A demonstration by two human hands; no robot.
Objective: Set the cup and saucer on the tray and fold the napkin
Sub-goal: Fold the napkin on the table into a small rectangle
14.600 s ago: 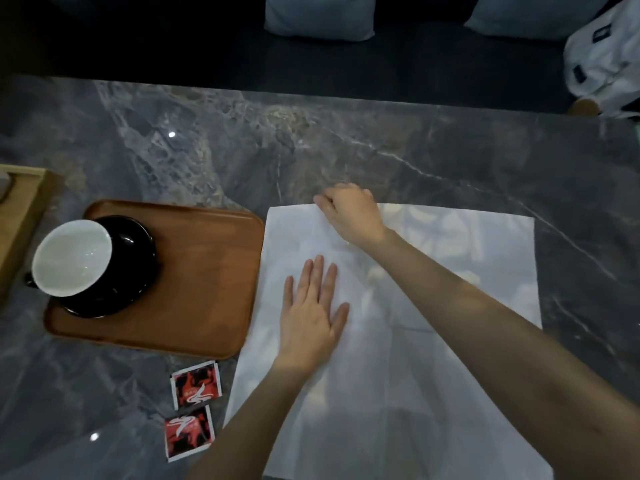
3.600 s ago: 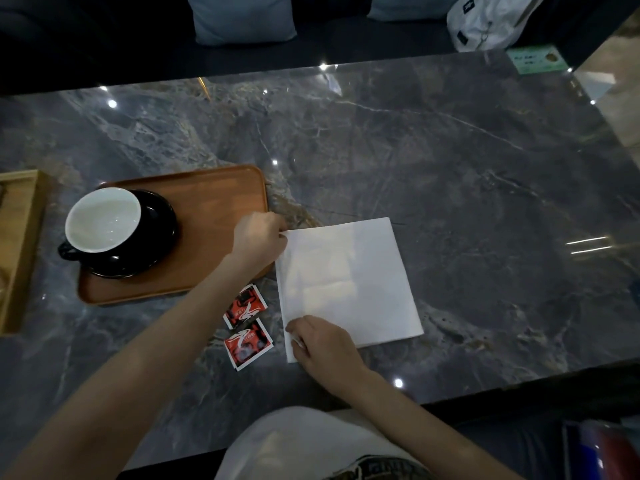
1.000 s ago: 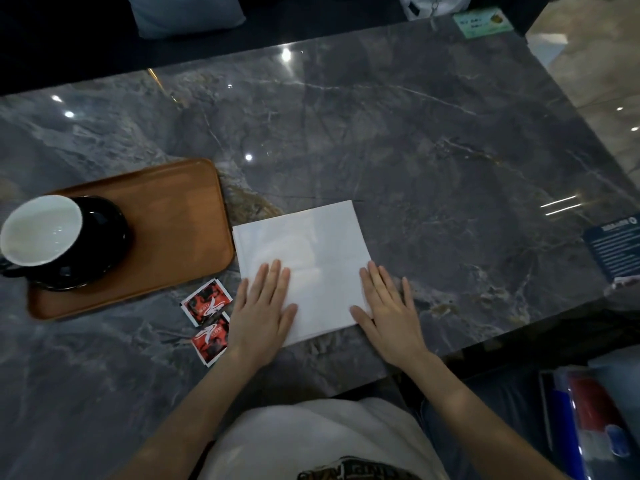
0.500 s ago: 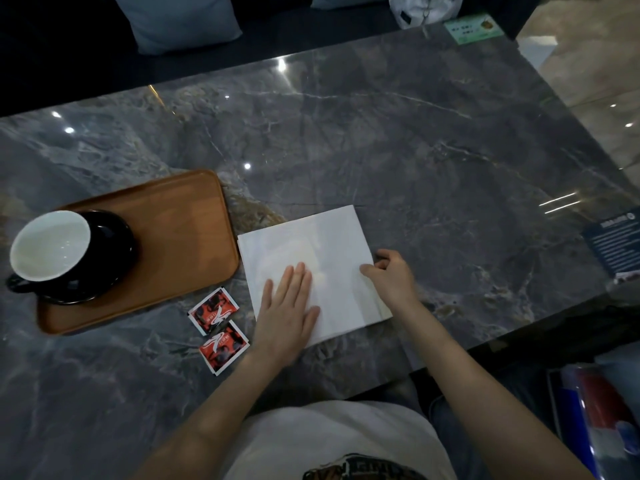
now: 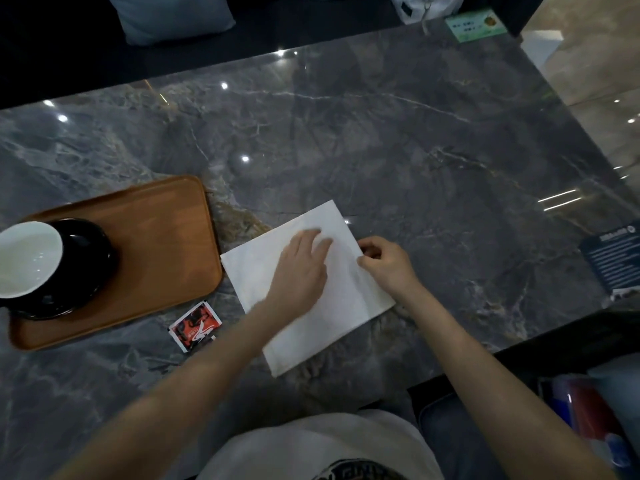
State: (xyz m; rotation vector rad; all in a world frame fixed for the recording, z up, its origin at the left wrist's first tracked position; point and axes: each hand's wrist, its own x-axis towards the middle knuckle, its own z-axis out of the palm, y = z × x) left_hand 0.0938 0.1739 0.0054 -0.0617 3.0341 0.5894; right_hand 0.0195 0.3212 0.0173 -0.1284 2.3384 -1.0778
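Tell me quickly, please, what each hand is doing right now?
Left hand: open, flat on the napkin.
Right hand: pinches the napkin's right edge.

A red-and-black sachet [image 5: 195, 326] lies near the worktop's [image 5: 415, 140] front edge. A green card [image 5: 476, 25] sits at the far right corner, and a dark leaflet [image 5: 613, 263] overhangs the right edge.

Probably a café or lounge, polished grey marble table [image 5: 381, 140], cushioned dark bench seat [image 5: 69, 46], printed table cards [image 5: 476, 25]
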